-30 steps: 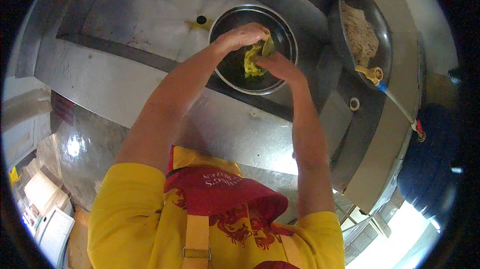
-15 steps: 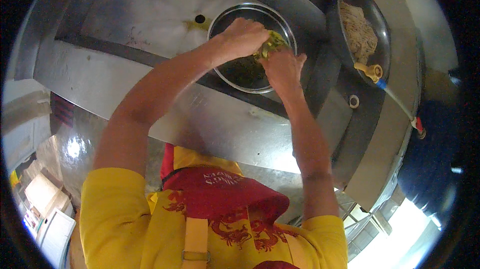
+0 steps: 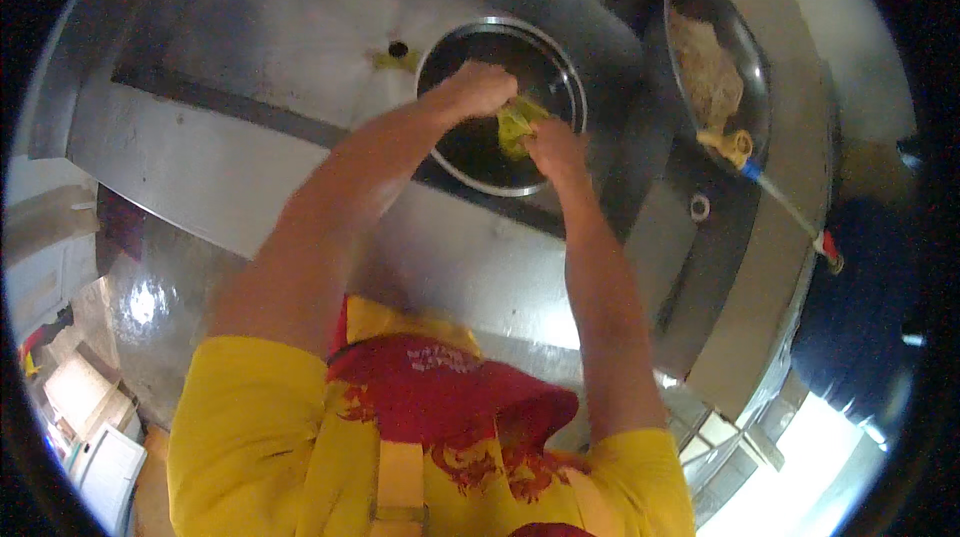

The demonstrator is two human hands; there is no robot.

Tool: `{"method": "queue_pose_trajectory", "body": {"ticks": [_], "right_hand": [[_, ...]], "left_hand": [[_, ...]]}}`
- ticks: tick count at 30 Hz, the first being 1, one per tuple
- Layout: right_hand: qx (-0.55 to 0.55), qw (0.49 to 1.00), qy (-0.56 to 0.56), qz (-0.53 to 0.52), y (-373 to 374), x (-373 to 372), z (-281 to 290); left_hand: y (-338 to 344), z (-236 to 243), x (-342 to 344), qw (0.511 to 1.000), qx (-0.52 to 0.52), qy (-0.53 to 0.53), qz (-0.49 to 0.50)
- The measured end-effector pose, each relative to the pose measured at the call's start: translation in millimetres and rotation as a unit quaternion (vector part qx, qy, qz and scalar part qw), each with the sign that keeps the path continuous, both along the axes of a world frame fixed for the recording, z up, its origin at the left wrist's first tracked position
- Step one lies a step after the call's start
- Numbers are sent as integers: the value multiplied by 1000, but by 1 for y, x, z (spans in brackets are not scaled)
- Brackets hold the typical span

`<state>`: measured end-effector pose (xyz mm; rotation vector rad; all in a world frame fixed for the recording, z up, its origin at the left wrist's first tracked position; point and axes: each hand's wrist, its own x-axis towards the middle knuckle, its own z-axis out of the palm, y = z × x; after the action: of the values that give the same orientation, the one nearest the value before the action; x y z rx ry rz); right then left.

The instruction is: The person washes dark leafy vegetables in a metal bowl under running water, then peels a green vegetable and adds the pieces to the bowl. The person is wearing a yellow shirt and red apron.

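Observation:
Over a round steel pot point(image 3: 437, 151) with a dark inside, I hold a shiny, crumpled yellow-green bundle point(image 3: 517, 127) that looks like a soft bag or wet greens; I cannot tell which. My left hand point(image 3: 482, 90) is closed at its upper left end, above the pot's middle. Gripping its right side, my right hand point(image 3: 556, 149) is closed too, near the pot's right rim. The bundle sags between the two hands. My fingertips are partly hidden, and the picture is blurred.
The pot sits in a steel counter point(image 3: 250, 37) with a dark round hole point(image 3: 398, 49) to its left. At the right stands a steel bowl point(image 3: 757, 87) of pale beige food point(image 3: 708, 72). A hose with a yellow nozzle point(image 3: 738, 149) lies beside it, near a small white ring point(image 3: 699, 207).
The bundle has come lower and a little left, and now hangs stretched between my hands. Both hands have moved slightly down and left. The whole view has shifted a little.

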<state>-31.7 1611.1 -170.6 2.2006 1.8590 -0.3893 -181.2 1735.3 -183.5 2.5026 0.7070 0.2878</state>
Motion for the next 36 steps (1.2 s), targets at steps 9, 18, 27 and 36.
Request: {"method": "queue_pose_trajectory", "body": {"ticks": [9, 18, 27, 36], "right_hand": [[37, 866, 461, -191, 0, 22, 50], [49, 746, 633, -199, 2, 43, 28], [91, 639, 724, -242, 10, 18, 34], [76, 652, 688, -309, 6, 29, 19]], "left_hand": [[31, 21, -15, 916, -398, -50, -18], [14, 21, 7, 750, -597, -278, 61], [-7, 6, 9, 652, -672, -336, 103], [-8, 4, 1, 761, -587, -252, 112]]}}
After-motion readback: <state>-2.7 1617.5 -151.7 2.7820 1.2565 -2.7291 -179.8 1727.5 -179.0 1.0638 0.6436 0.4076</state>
